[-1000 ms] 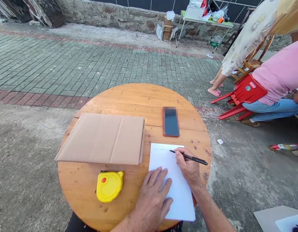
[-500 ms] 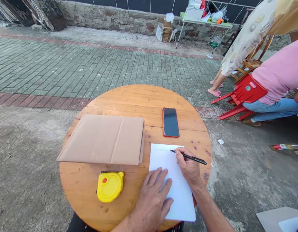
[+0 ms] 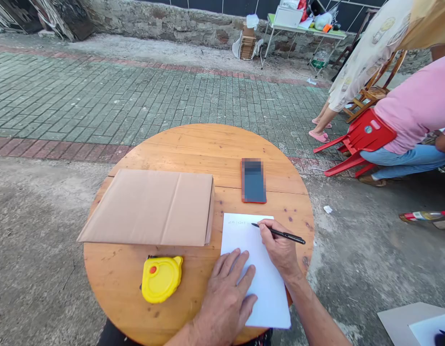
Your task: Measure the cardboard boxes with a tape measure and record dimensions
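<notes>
A white sheet of paper (image 3: 244, 240) lies at the near right of a round wooden table (image 3: 193, 149). My left hand (image 3: 227, 298) rests flat on the sheet's lower left part, fingers spread. My right hand (image 3: 280, 250) grips a black pen (image 3: 280, 234) whose tip touches the top of the sheet, beside a short line of handwriting. A phone in a red case (image 3: 253, 180) lies just beyond the paper. A flat brown cardboard box (image 3: 150, 206) covers the table's left part. In front of it sits a yellow tape measure (image 3: 160, 278).
Two people sit at the right, one in a pink top on a red plastic chair (image 3: 355, 144). A bottle (image 3: 424, 217) lies on the concrete ground at right. Paper and board (image 3: 417, 322) lie at the lower right. A folding table (image 3: 301, 31) with clutter stands by the far wall.
The pen tip has edged slightly along the written line. My left hand stays flat on the paper. The view has shifted a little.
</notes>
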